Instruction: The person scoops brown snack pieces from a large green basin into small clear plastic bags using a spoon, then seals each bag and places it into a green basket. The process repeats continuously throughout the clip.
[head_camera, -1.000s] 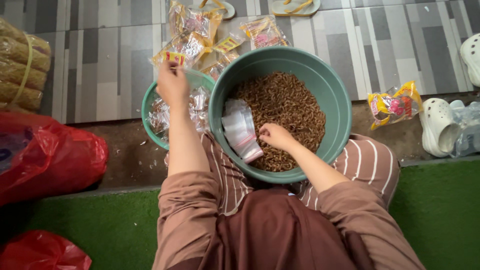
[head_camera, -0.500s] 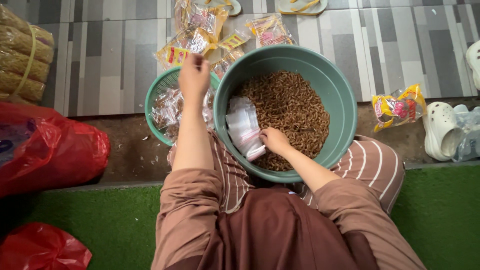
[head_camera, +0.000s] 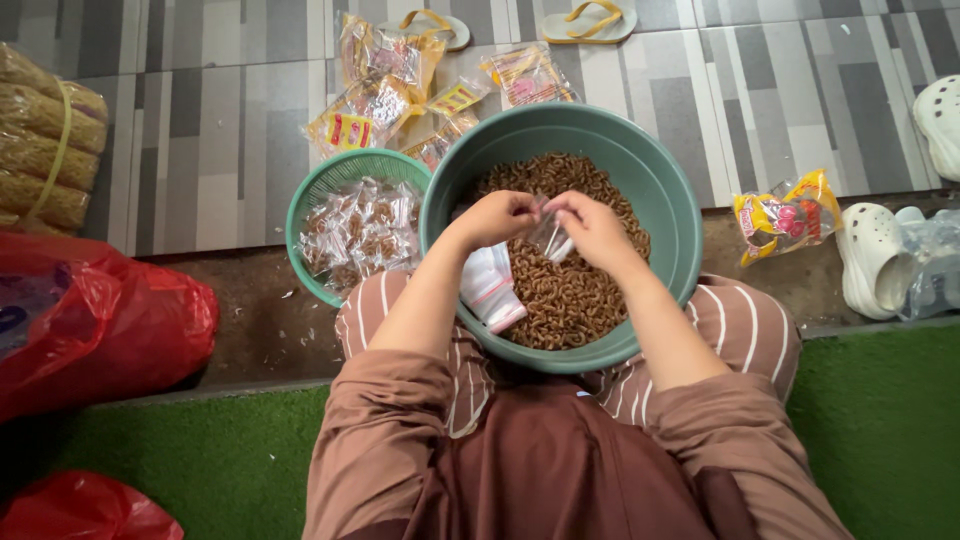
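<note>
Head view: left hand (head_camera: 500, 215), right hand (head_camera: 590, 225) pinch small clear bag (head_camera: 552, 240) between them.

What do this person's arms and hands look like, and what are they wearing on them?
Both arms are bare from above the elbow down. The left hand and right hand wear no gloves, and no rings, watch or bracelets can be seen. Loose brown sleeves are pushed up to the upper arms, part of a plain brown top. No markings show on the fabric.

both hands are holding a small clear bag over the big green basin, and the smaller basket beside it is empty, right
Not quite. In the head view the smaller basket is not empty: it holds filled packets. The rest stands: left hand and right hand hold the small clear bag over the big green basin.
</note>
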